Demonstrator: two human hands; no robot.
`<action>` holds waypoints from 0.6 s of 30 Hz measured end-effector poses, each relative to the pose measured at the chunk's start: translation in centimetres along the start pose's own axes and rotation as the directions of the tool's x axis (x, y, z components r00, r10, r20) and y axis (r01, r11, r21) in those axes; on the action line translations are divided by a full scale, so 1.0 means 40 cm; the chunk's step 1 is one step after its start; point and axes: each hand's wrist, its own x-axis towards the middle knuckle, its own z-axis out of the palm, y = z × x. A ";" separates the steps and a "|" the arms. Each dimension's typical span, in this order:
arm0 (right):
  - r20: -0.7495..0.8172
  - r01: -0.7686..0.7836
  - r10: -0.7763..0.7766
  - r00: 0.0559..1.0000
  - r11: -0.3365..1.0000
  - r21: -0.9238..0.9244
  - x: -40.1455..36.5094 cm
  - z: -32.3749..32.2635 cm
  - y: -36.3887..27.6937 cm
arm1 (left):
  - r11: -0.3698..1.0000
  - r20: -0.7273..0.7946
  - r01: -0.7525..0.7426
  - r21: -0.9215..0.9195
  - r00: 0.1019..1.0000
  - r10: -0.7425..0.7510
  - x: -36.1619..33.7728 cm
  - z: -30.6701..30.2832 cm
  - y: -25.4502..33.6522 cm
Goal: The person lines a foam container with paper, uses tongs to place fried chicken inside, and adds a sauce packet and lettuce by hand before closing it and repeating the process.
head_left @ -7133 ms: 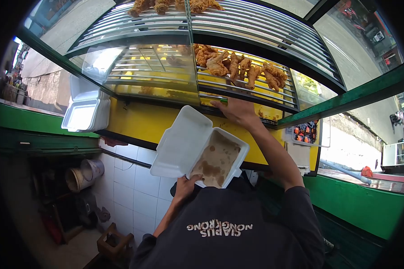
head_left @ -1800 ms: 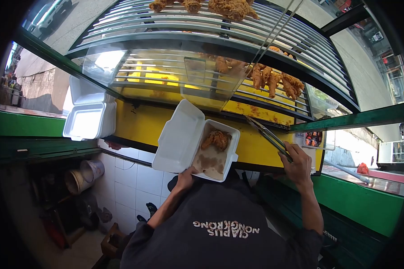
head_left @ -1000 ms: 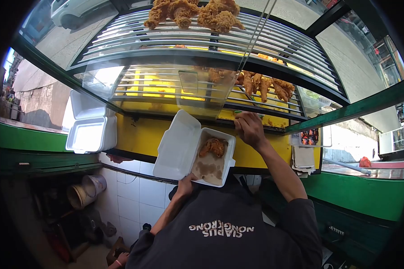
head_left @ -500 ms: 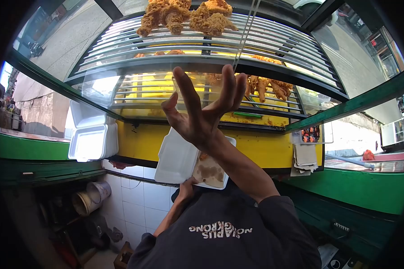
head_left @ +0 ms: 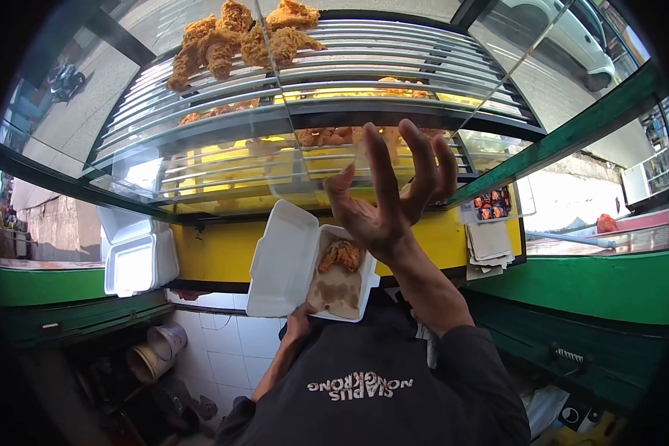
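Observation:
My left hand (head_left: 299,321) grips the near edge of an open white foam takeaway box (head_left: 279,260), held low in front of my shirt. In the box, a piece of fried chicken (head_left: 340,256) lies on brown paper (head_left: 338,293) marked with grease stains. My right hand (head_left: 394,201) is raised in front of the display case, fingers apart and slightly bent, with nothing in them. Its fingertips overlap the glass pane (head_left: 290,167) of the case in this view.
Fried chicken pieces (head_left: 230,41) lie on the upper metal rack (head_left: 394,48), with more on the level below. Stacked foam boxes (head_left: 137,264) stand at the left. Paper sheets (head_left: 489,249) and a tray of small red packets (head_left: 492,203) are at the right of the yellow counter (head_left: 431,249).
My right hand has moved right, staying spread. Glass edges show in different places across the case. The chicken in the box, mostly hidden before by my arm, is now in plain view.

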 end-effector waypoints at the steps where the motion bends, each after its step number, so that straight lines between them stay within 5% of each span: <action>1: 0.025 0.018 -0.017 1.000 0.998 -0.052 0.010 -0.029 0.023 | 0.998 0.005 -0.026 0.051 1.000 0.025 0.001 0.009 -0.019; 18: -0.022 0.038 -0.037 0.999 0.998 0.052 0.010 -0.207 0.284 | 0.997 0.040 -0.037 0.067 0.999 0.035 -0.003 0.184 0.155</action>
